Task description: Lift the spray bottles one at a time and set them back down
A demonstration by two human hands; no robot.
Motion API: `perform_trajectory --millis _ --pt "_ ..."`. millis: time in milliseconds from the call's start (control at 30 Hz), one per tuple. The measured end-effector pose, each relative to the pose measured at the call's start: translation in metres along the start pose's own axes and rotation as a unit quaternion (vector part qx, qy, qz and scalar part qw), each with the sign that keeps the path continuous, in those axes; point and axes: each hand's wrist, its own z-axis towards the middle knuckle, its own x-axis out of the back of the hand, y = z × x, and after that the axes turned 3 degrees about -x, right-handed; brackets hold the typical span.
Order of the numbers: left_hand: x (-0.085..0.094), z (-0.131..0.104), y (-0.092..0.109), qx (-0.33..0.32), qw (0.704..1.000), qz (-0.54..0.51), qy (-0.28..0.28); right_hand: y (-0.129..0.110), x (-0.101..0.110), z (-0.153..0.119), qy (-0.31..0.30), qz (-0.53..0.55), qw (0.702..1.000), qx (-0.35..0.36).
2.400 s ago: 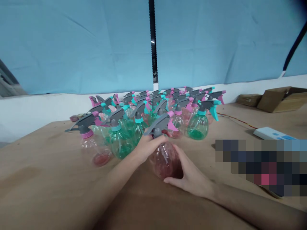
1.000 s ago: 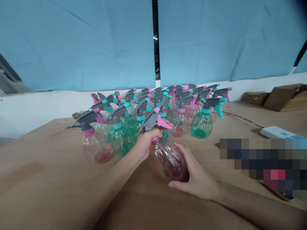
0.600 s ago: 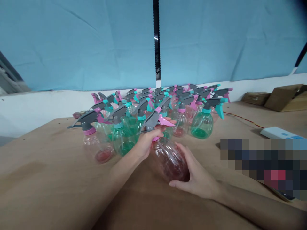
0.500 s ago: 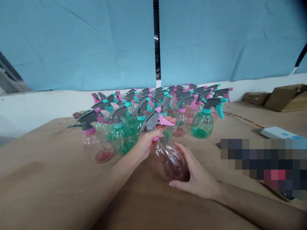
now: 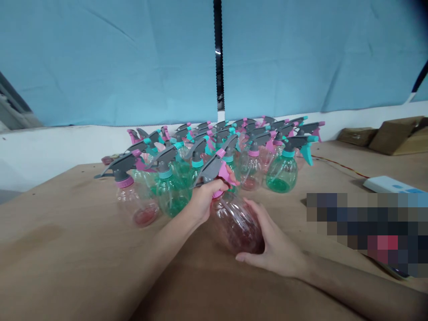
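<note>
A clear pink spray bottle (image 5: 236,223) with a grey head and pink trigger tilts in front of me, its top leaning left. My left hand (image 5: 207,196) is closed around its neck and head, with fingers curled over the trigger. Around the lower right of the bottle wraps my right hand (image 5: 270,240), thumb beneath and fingers along the far side. Just behind, a green spray bottle (image 5: 170,196) and another pink spray bottle (image 5: 133,205) stand on the table to the left. Another green spray bottle (image 5: 281,171) stands at the right.
Several more pink and green spray bottles crowd the back of the wooden table (image 5: 67,263). At the right are a white box-shaped device (image 5: 391,185) with a wire, a blurred-out dark item, and cardboard boxes (image 5: 399,136). A blue sheet (image 5: 133,62) hangs behind.
The fingers of my left hand have curled in from stretched out, closing on the pink trigger, which has swung back toward the neck. My right hand and the bottle stay put.
</note>
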Motion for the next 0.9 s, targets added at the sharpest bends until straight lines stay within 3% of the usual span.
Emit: perform_trajectory --millis 300,467,633,767,900 --pt "-0.001 0.0 0.005 -0.012 0.998 0.025 -0.049 0.001 -0.002 0.001 0.011 -0.013 1.0 0.004" --pt "-0.014 -0.011 0.007 -0.003 0.996 0.079 -0.052 -0.013 0.003 0.004 0.021 -0.011 0.999 -0.027" --pt "-0.026 -0.021 0.006 -0.067 0.982 0.157 -0.086 -0.023 0.013 0.001 0.045 0.019 0.999 -0.023" --pt "-0.007 -0.035 -0.007 -0.052 0.955 0.264 -0.124 -0.017 0.044 -0.013 0.114 0.048 0.991 -0.044" --pt "0.026 -0.051 -0.028 -0.036 0.867 0.456 -0.198 0.005 0.1 -0.023 0.219 0.072 0.97 -0.078"
